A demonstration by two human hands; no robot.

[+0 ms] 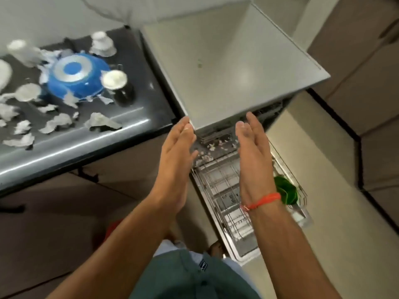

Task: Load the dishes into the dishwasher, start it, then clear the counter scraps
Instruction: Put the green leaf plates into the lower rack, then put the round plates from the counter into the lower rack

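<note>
1. The left hand (pixel 176 160) and right hand (pixel 253 152) reach forward side by side, fingers straight and pressed together, holding nothing; their fingertips lie at the front edge of the dishwasher (pixel 226 67) top
2. Below the hands the wire rack (pixel 224 190) is pulled out, with a green dish (pixel 286 190) at its right side and pale bits near its back
3. On the dark counter (pixel 86 139) to the left, well apart from both hands, lie one upturned blue bowl (pixel 77 77), one dark cup (pixel 119 87), two white cups (pixel 102 44) and many torn paper scraps (pixel 58 123), blurred
4. An orange thread (pixel 262 200) circles the right wrist
</note>
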